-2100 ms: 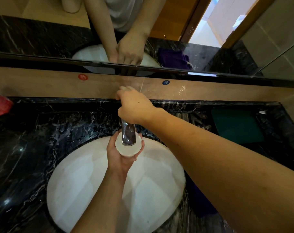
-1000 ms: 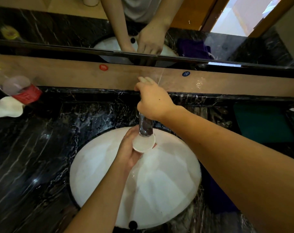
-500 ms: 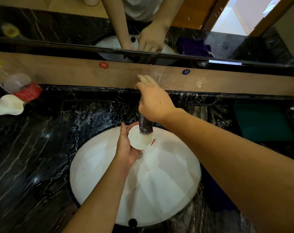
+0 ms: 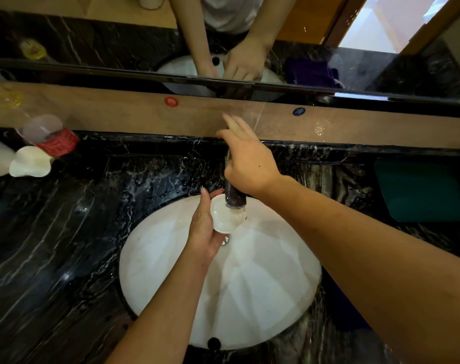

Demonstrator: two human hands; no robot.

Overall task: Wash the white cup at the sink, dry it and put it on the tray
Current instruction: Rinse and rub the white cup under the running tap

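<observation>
White cup (image 4: 227, 216), small, round and glossy, sits mouth-up in the left hand (image 4: 205, 229), fingers curled around its side, directly under the cylindrical metal tap (image 4: 234, 195) over the smooth oval sink (image 4: 263, 285). Right hand (image 4: 250, 164) rests atop the tap, fingers loosely spread. Black veined marble table (image 4: 66, 232) glistens wet.
</observation>
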